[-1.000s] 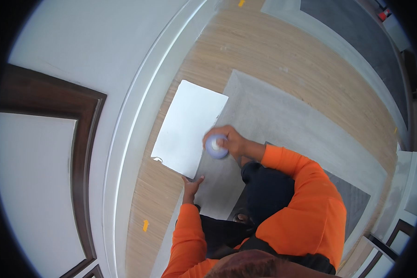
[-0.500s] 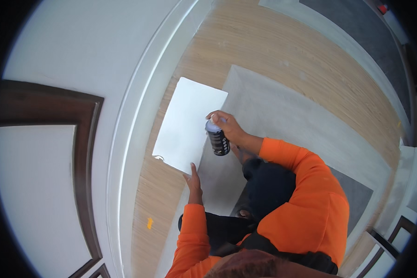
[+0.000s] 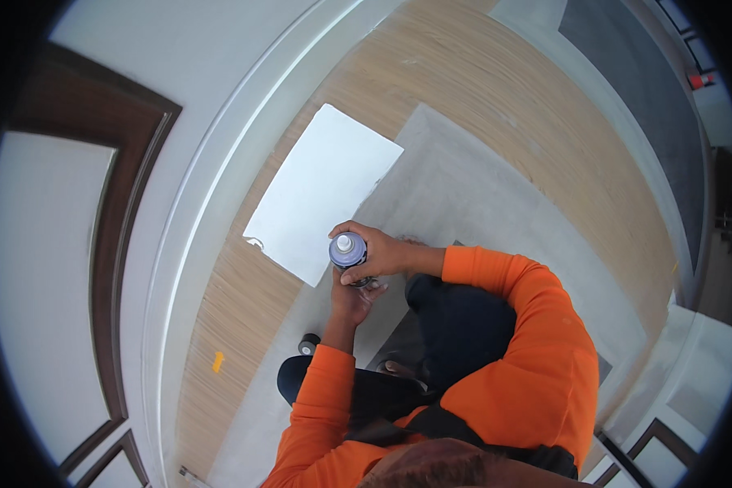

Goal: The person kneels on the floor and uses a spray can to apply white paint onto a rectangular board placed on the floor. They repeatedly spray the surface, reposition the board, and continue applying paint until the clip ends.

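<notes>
My right hand [image 3: 374, 250] is closed around a spray can [image 3: 347, 249] with a lavender top and a white nozzle, tilted so the nozzle faces up toward me. Cupped at the can's lower end is my left hand [image 3: 351, 302], its fingers partly hidden by the can and curving round its base. Just beyond the can lies a flat white panel [image 3: 325, 183] with a chipped near-left corner. A small black cap [image 3: 308, 344] sits on the floor beside my left forearm.
Under the panel are a wood-look floor [image 3: 244, 301] and a grey sheet [image 3: 464, 187]. A white wall with a baseboard [image 3: 220, 163] and a dark wood frame [image 3: 126, 211] runs along the left. At the far right is a red-and-white object [image 3: 700, 80].
My right hand has drawn the spray can nearer and off the panel's edge. My left hand has left the panel's near edge and come to the can's base. The black cap has come into view.
</notes>
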### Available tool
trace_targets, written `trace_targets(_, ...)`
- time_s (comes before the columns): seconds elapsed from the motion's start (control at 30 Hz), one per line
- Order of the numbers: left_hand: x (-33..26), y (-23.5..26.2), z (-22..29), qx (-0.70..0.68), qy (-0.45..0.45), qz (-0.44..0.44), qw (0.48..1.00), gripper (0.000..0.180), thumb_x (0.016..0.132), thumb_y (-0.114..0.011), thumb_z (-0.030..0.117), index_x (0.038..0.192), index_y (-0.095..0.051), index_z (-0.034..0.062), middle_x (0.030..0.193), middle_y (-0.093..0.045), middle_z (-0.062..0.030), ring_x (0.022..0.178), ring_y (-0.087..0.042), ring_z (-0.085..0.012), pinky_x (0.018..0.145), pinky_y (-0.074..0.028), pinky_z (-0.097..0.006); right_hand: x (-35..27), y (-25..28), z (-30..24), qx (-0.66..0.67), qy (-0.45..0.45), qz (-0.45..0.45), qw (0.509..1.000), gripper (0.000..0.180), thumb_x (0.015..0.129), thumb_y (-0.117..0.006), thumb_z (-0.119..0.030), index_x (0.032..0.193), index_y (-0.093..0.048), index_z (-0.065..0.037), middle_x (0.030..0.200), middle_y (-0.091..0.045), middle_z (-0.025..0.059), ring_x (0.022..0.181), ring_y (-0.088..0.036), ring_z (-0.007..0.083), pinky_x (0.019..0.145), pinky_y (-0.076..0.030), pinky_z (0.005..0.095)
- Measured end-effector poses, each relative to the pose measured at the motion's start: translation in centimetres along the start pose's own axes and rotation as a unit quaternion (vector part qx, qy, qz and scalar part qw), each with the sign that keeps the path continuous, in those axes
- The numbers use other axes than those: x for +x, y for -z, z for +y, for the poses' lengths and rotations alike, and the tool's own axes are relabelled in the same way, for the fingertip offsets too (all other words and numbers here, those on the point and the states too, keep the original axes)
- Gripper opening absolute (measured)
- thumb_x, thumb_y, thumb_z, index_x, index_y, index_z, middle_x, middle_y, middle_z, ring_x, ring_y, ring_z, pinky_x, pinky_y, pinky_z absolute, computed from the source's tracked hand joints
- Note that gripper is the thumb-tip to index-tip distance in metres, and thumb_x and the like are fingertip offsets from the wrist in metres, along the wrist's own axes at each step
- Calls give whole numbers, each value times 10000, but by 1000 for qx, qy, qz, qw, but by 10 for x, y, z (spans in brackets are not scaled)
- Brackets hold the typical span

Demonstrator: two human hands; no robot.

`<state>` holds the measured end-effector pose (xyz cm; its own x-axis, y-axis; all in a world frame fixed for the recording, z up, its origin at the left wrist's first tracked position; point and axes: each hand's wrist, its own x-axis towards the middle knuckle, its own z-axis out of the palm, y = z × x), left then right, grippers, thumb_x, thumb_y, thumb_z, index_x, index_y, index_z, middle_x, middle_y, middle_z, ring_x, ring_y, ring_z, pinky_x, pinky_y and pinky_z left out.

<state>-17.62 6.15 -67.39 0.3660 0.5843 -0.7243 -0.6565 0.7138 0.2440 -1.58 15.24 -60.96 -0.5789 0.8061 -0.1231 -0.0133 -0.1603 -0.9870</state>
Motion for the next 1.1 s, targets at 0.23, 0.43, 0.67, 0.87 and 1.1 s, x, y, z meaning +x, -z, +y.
trace_targets(0.23,-24,-14,17,88,-2,14,996,826,1002,-272,770,1451,-478,108,1199,-641,-163,1044,-653,-300,894,-566,-544,11,11,-29,-132,25,6,991,793,713,-963,-287,1330,-513,-74,1141,-650,66,1109,-624,186,986,-507,366)
trace_targets(0.43,-44,16,42,464,-93,144,869,976,987,-445,719,1615,-220,6,1468,-512,-276,1264,-576,-400,1032,-504,-465,22,53,-52,-94,48,314,943,753,718,-954,-262,1314,-541,-57,1179,-660,86,1101,-645,190,968,-518,345)
trace_targets(0.67,-10,116,47,597,-71,299,741,1131,881,-623,672,1612,-148,-48,1581,-319,-374,1470,-378,-446,1202,-335,-423,8,50,-74,-146,120,302,934,738,730,-944,-189,1332,-544,-37,1150,-683,80,1082,-661,177,957,-534,323)
trace_targets(0.87,0,165,41,619,70,301,722,1306,806,-677,715,1615,10,-46,1638,-133,-384,1487,-344,-460,1210,-327,-428,7,65,-79,-85,47,258,961,694,737,-930,-129,1319,-573,-11,1148,-704,90,1052,-673,161,941,-547,319)
trace_targets(1.1,4,148,36,629,115,280,716,1404,741,-746,720,1588,6,-110,1615,-28,-442,1502,-298,-480,1211,-324,-419,1,67,-61,-153,6,318,935,624,753,-915,-122,1268,-586,4,1096,-696,80,977,-673,149,892,-554,306)
